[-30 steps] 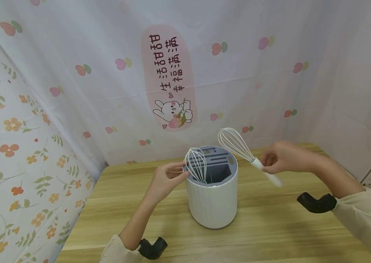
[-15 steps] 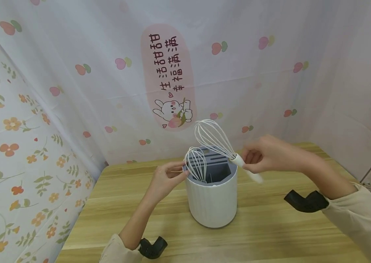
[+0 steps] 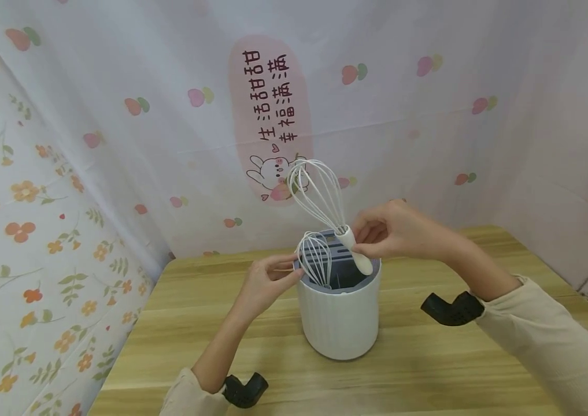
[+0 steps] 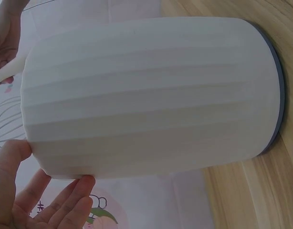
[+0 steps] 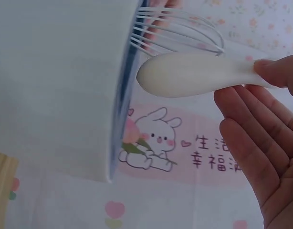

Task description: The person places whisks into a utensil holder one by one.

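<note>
A white ribbed utensil holder (image 3: 339, 320) with a grey slotted top stands upright on the table. My left hand (image 3: 266, 282) holds its left rim, thumb at the front and fingers along the side (image 4: 65, 200). Inside, a whisk (image 3: 315, 260) stands with its wire end sticking up by that hand. My right hand (image 3: 400, 231) pinches a second whisk (image 3: 347, 238) by the upper part of its white handle, wires up and leaning left. The rounded handle end (image 5: 170, 76) hangs close over the holder's opening in the right wrist view.
The holder stands on a wood-grain table (image 3: 429, 346). A white curtain (image 3: 403, 133) printed with fruit and a rabbit picture hangs right behind it. Another flowered cloth (image 3: 28, 231) hangs along the left side.
My right hand has carried the whisk leftward from beside the holder to over its top, tilting it more upright. My left hand has stayed at the rim.
</note>
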Demonstrator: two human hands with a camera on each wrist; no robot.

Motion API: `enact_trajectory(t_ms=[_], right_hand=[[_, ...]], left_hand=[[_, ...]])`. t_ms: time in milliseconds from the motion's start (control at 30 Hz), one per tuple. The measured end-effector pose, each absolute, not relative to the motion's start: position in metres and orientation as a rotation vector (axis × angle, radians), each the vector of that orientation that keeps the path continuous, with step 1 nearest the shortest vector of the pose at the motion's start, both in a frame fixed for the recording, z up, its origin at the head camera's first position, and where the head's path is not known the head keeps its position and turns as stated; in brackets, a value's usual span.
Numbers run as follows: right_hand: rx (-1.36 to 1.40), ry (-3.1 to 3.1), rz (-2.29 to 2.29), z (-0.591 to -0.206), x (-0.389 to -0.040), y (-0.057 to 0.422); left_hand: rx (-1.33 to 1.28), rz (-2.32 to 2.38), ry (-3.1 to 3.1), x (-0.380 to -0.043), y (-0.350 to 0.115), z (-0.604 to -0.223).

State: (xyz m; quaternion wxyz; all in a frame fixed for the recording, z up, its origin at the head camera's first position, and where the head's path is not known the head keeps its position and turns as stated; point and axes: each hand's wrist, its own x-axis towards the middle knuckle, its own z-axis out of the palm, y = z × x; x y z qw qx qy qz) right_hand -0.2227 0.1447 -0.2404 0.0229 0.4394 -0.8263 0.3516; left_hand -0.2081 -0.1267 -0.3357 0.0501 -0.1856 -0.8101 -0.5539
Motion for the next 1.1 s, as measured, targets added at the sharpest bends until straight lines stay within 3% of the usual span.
enact_trajectory(t_ms=[467, 700, 1100], right_hand=[[1.392, -2.736, 1.013, -0.271, -0.24, 0.136], [1.436, -2.794, 0.862, -0.27, -0.246, 0.129], [1.415, -2.834, 0.812, -0.265, -0.244, 0.125]], left_hand=[[-0.482, -1.716, -2.501, -0.205, -0.123, -0.33], [-0.486, -1.691, -2.51, -0.188, -0.117, -0.306], [-0.495, -1.709, -2.515, -0.187, -0.117, -0.303]])
